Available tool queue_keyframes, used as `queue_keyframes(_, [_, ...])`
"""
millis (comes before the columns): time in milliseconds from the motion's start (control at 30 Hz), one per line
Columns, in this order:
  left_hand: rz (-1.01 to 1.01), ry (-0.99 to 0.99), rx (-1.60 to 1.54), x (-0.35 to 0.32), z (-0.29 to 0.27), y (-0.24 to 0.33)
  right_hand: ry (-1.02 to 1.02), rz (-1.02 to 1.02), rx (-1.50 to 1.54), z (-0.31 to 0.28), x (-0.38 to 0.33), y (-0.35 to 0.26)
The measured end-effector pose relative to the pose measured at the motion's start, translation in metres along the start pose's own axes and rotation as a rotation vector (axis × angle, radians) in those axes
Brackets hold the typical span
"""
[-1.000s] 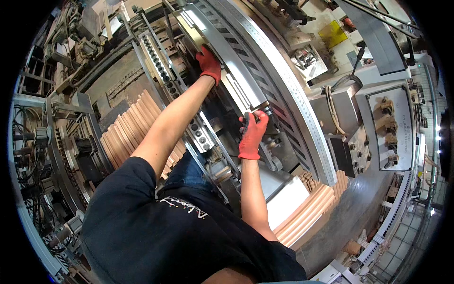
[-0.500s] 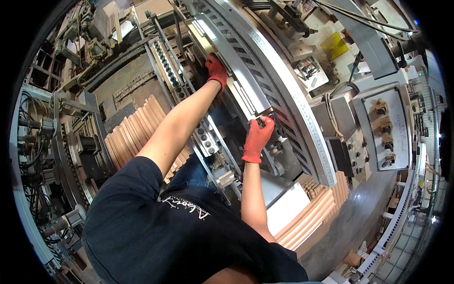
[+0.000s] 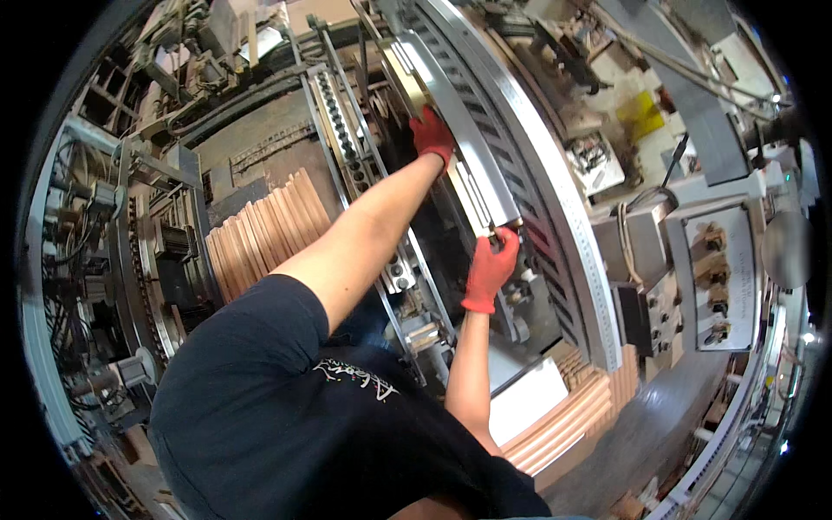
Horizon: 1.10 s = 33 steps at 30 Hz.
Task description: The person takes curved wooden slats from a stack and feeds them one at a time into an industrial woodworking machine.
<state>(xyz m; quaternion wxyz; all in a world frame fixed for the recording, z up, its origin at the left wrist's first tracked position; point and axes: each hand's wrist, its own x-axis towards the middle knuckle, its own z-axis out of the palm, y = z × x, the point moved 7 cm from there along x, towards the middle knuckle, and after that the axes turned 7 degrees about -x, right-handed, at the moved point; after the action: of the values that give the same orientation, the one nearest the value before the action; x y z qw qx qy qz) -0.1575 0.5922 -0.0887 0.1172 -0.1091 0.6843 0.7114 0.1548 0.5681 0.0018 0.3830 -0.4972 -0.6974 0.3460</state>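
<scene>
The person is leaning over a woodworking machine, both hands in red gloves working on a long pale metal guide bar [image 3: 459,143] that is running diagonally across the machine bed beside a wide perforated steel rail [image 3: 555,217]. The left hand [image 3: 431,134] is reaching far up the bar and its grip is wrapping the bar's left edge, fingers curled over it; the right hand [image 3: 490,270] is closing at the bar's near end, its grip pinching the lower tip between thumb and fingers. The bar is lying along the bed, its near end just above the right hand, and whether it is seated or slightly raised is not clear from here. To handle this well, both hands should be moving together so the long bar is staying parallel to the rail rather than twisting, with the fingers keeping on its outer edges and out of the gap between bar and rail. Stacks of curved wooden slats [image 3: 264,230] are sitting left of the outstretched arm, and more slats [image 3: 572,416] are piling low on the right, near a white block [image 3: 529,399]
</scene>
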Motion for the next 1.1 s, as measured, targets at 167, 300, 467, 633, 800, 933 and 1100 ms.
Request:
queue_keyframes(167, [-0.026, 0.027, -0.065, -0.004, 0.008, -0.006, -0.076, -0.277, -0.090, -0.016, -0.032, -0.007])
queue_keyframes(300, [-0.064, 0.017, -0.041, -0.009, 0.005, 0.000, -0.381, -0.399, -0.209, -0.017, -0.097, -0.004])
queue_keyframes(467, [-0.141, -0.032, 0.004, -0.025, 0.002, 0.006, -0.627, -0.339, -0.543, -0.011, -0.127, 0.008])
queue_keyframes(633, [-0.094, 0.006, -0.043, -0.009, -0.003, 0.001, -0.808, -0.185, -0.483, 0.006, -0.119, 0.031])
queue_keyframes(800, [-0.138, -0.035, 0.007, -0.021, -0.003, 0.007, -0.755, -0.221, -0.530, 0.005, -0.119, 0.039])
queue_keyframes(933, [-0.111, -0.011, -0.052, -0.026, -0.007, 0.012, -0.756, -0.227, -0.593, 0.004, -0.118, 0.042])
queue_keyframes(1100, [-0.162, -0.055, -0.067, -0.030, -0.019, 0.023, -0.773, -0.183, -0.636, 0.008, -0.119, 0.038])
